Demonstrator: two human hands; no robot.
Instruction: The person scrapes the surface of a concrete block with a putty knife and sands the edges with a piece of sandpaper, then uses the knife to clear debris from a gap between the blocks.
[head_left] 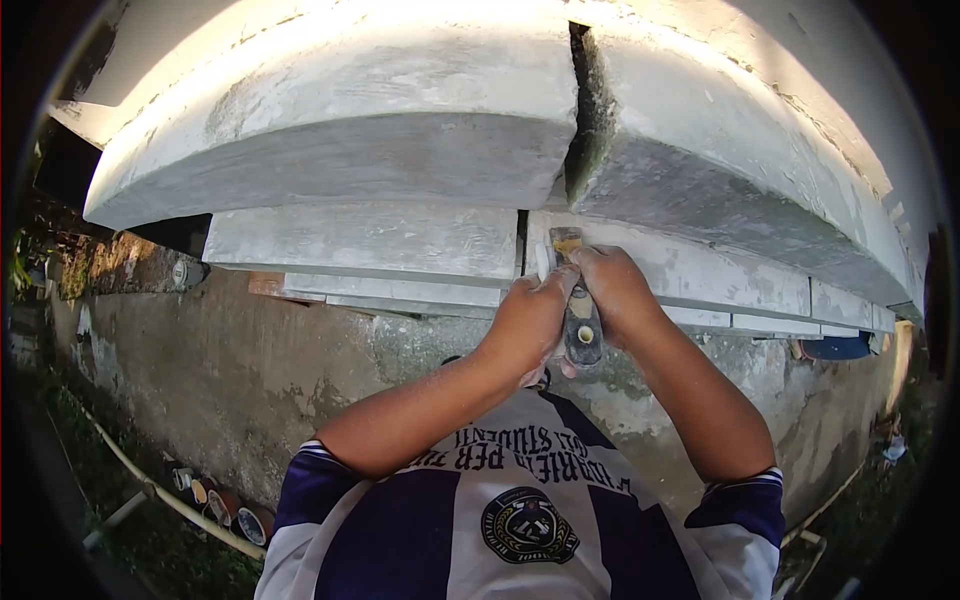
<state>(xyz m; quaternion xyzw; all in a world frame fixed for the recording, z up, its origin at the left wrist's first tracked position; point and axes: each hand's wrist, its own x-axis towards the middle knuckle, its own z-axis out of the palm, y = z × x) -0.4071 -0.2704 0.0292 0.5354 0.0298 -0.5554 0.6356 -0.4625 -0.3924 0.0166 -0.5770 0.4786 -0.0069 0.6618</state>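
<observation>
While my left hand (pixel 530 318) is curled closed against the scraper-like tool (pixel 582 325), that tool lies between both hands, its long axis running from my shirt (pixel 385 530) toward the pale slab (pixel 695 268), and my right hand (pixel 617 295), equally near, grips it from the right.

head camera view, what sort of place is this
Probably an outdoor plastering or masonry spot beside a building: whitish, plaster-like slabs, a worn scraper-like hand tool, and greenery along weathered concrete.
</observation>
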